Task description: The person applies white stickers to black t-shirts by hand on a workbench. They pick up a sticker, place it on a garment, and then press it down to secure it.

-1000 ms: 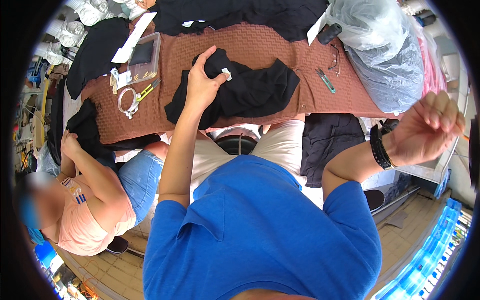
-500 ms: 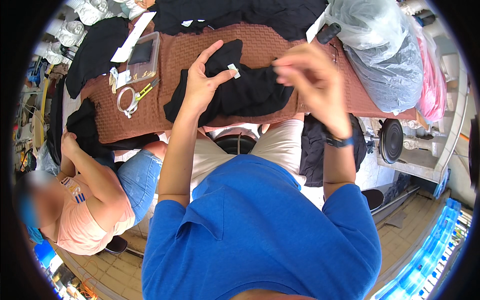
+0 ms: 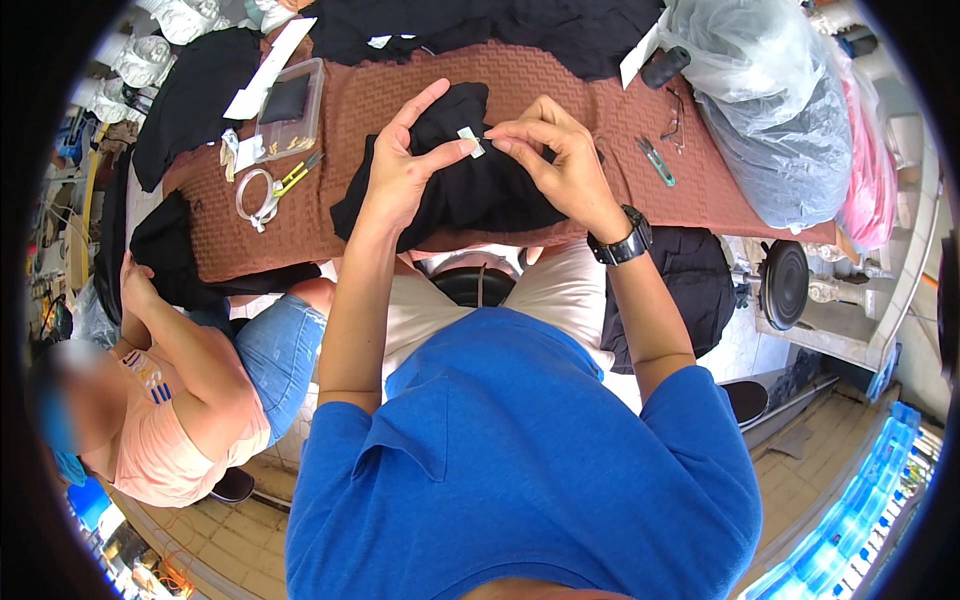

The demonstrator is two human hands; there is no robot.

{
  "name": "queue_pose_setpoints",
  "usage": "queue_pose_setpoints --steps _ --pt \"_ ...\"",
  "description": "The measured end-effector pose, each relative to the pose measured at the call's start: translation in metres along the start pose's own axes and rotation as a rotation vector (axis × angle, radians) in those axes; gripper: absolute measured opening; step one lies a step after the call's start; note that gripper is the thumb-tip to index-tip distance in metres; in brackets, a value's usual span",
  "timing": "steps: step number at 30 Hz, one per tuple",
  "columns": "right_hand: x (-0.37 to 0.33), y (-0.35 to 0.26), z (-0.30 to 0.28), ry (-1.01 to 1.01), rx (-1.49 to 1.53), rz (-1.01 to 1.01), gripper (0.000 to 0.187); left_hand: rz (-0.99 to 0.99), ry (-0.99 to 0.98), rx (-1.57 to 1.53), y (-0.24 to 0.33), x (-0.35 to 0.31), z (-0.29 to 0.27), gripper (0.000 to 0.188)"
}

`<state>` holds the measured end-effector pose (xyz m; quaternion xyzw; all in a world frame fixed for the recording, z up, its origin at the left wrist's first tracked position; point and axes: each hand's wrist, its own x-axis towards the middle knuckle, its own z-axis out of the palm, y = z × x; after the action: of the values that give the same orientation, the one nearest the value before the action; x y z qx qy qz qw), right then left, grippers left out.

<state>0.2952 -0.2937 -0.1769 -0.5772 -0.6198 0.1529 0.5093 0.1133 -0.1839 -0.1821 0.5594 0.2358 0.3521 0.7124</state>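
Note:
A black garment (image 3: 500,200) is bunched at the table's front edge, before my lap. My left hand (image 3: 400,178) grips it, the thumb pressing beside a small white label (image 3: 471,141) and the index finger pointing up. My right hand (image 3: 562,168), wearing a dark wristwatch, is closed in a pinch just right of the label. A thin dark sliver shows at its fingertips, too small to name. On the table to the right lie green-handled thread snips (image 3: 656,162) and a pair of glasses (image 3: 677,118).
Left on the brown-clothed table (image 3: 340,95) are a clear plastic box (image 3: 299,133), yellow-handled snips (image 3: 296,174) and a white ring (image 3: 252,197). Large plastic bags (image 3: 775,130) fill the right end, near a black cylinder (image 3: 665,67). At left, a seated co-worker (image 3: 190,400) handles black cloth (image 3: 165,250).
My right hand has come left and down from beside the garment to the label, fingertips now pinched there, uncovering the green snips. My left hand keeps its hold.

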Motion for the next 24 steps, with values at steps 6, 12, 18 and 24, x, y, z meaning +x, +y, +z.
queue_pose_setpoints --steps 6,12,18,24 --pt "-0.0003 0.0016 0.0009 0.0 0.012 -0.006 0.016 0.001 -0.001 -0.003 0.0 0.0002 0.0 0.074" --pt "0.0018 0.0003 -0.0005 0.001 -0.008 -0.033 0.017 -0.002 -0.003 0.006 -0.0001 0.0008 -0.0001 0.074" --pt "0.0016 -0.0006 0.0003 0.002 0.0 -0.008 0.016 0.018 0.006 0.019 -0.0006 0.0009 0.0005 0.073" --pt "0.0018 0.0012 0.0001 0.0 0.016 -0.007 0.014 0.02 -0.004 -0.004 -0.0023 0.0016 -0.0007 0.072"
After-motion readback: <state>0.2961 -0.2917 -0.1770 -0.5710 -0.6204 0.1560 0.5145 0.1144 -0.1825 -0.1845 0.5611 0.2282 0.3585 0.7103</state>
